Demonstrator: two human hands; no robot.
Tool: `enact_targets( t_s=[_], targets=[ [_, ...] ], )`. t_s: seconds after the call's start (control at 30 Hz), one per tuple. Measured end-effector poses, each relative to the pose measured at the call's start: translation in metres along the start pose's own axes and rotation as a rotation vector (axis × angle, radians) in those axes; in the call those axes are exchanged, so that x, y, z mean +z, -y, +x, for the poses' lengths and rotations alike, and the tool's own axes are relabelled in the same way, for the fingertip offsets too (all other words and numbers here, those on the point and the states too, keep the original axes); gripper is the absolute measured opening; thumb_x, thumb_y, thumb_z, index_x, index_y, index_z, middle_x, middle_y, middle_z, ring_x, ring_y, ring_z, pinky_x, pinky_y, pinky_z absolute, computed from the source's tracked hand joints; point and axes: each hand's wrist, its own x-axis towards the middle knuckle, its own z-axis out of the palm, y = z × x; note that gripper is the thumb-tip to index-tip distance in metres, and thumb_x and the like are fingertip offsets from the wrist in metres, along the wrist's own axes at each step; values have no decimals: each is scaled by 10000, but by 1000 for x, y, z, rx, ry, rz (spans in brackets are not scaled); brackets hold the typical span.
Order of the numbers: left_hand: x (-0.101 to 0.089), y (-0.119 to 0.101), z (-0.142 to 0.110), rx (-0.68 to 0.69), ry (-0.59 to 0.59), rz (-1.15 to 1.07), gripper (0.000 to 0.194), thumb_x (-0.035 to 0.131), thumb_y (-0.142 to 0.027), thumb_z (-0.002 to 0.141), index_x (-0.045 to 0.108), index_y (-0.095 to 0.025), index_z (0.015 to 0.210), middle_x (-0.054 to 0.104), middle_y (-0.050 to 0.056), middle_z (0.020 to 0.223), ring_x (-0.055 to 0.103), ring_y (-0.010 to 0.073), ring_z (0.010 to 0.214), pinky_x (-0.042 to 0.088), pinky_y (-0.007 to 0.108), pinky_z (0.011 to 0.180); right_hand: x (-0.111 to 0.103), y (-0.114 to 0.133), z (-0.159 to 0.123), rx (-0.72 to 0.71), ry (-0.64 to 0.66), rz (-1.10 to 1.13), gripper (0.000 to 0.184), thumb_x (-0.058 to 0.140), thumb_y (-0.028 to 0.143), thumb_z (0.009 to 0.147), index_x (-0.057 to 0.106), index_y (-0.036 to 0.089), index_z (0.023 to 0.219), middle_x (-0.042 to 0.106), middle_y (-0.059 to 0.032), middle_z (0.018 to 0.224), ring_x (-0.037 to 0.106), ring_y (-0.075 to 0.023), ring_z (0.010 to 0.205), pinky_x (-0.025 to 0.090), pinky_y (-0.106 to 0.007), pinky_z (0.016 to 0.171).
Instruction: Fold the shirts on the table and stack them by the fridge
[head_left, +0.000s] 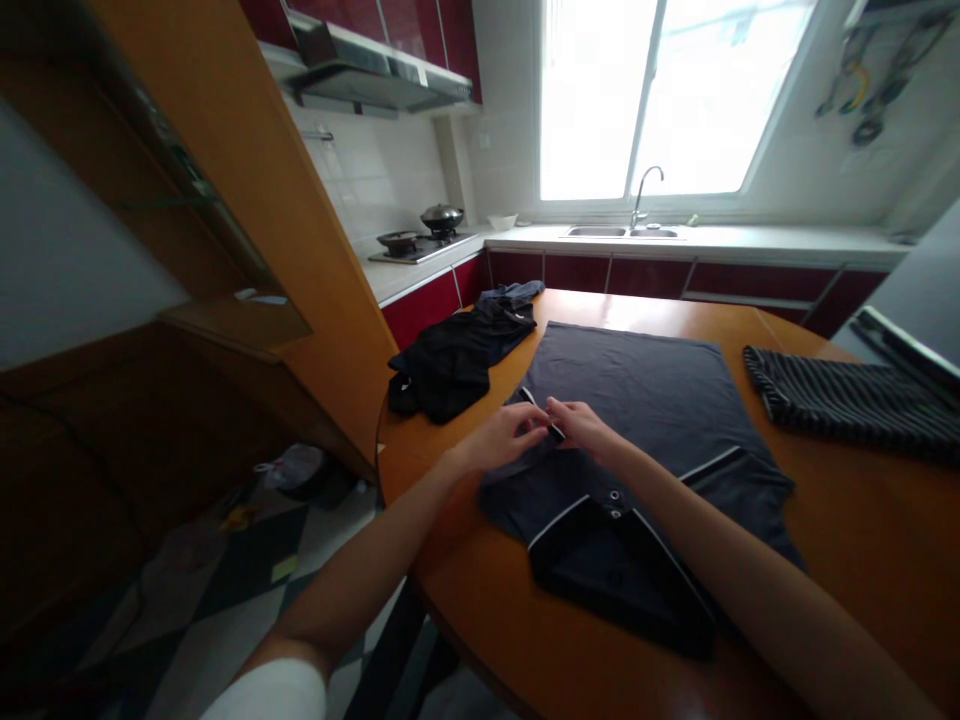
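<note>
A dark grey polo shirt [637, 385] lies spread on the wooden table, its black collar [622, 575] with white piping pointing toward me. Two round snaps or buttons show at its neck opening. Over the shirt's left side, my left hand [510, 435] has its fingers bent around the white-edged sleeve cuff. My right hand [583, 428] pinches the same cuff close by, the fingertips of both hands nearly meeting. Part of the cuff is hidden by my fingers. The shirt's other sleeve [742, 490] stretches out to the right, partly behind my right forearm.
Black clothes [450, 360] sit heaped at the table's left edge. A striped dark garment [847, 400] lies folded at the right. Beyond the round table [862, 520] are a counter with a sink [596, 232] and a stove with a lidded pan [442, 216].
</note>
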Motion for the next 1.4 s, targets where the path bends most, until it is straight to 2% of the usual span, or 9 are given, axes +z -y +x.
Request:
enact_targets(
  t_s=[0.23,0.37,0.57,0.77,0.9,1.07,1.2,1.27,1.4],
  targets=[
    [-24,52,35,-188,-442,-115,188,490,-220,893,667,-156,906,693,32,784,661,156,695,509,253,671,4,-26,15,-241,-86,-232,511,647,47,744,631,144,1245,669,11,775,532,-86,516,438,-187,463],
    [-12,76,31,-231,-496,-94,195,499,-217,876,675,-159,937,703,37,800,677,166,738,518,258,701,1,-36,20,-387,-166,-278,484,577,58,735,650,140,1206,689,-5,806,588,-113,608,448,-202,536],
    [-6,86,18,-266,-420,-81,193,533,-223,863,705,-167,930,726,35,835,684,169,770,523,260,733,-2,-41,18,-518,-284,-383,431,565,101,777,665,172,1190,702,-22,869,661,-162,782,506,-272,751],
    [-7,48,4,-160,-325,34,186,562,-230,909,703,-177,1019,728,51,991,680,183,914,529,287,808,-1,-37,8,-546,-323,-521,385,576,146,845,644,180,1222,726,-45,959,678,-185,905,487,-302,891],
    [7,13,-37,42,-52,141,244,543,-259,979,696,-215,1164,688,88,1226,624,215,1174,470,360,1039,1,-36,3,-503,-322,-628,395,571,156,866,634,181,1256,734,-63,1002,677,-199,941,475,-297,896],
    [15,-13,-86,117,348,249,610,559,-431,993,371,-300,1558,336,92,1626,231,286,1530,119,533,1248,5,-34,-2,-413,-358,-772,384,553,247,920,615,209,1297,739,-59,961,684,-212,882,460,-289,813],
    [2,-14,-79,141,441,112,453,550,-391,1002,528,-347,1452,477,49,1547,379,258,1469,199,491,1239,8,-32,-5,-392,-353,-829,399,600,307,904,604,240,1297,735,-44,985,677,-220,874,439,-283,744],
    [-6,-1,-58,100,310,42,325,508,-346,1020,663,-292,1301,647,61,1369,572,225,1303,368,405,1157,8,-31,-5,-388,-359,-828,395,591,267,889,605,245,1283,733,-35,985,673,-214,872,432,-281,743],
    [-15,52,-2,-208,-194,202,246,508,-244,974,734,-174,1042,731,92,1036,682,211,970,519,321,887,9,-28,-7,-384,-375,-820,398,560,233,866,607,246,1261,726,-25,936,667,-207,850,426,-276,733]
  ],
)
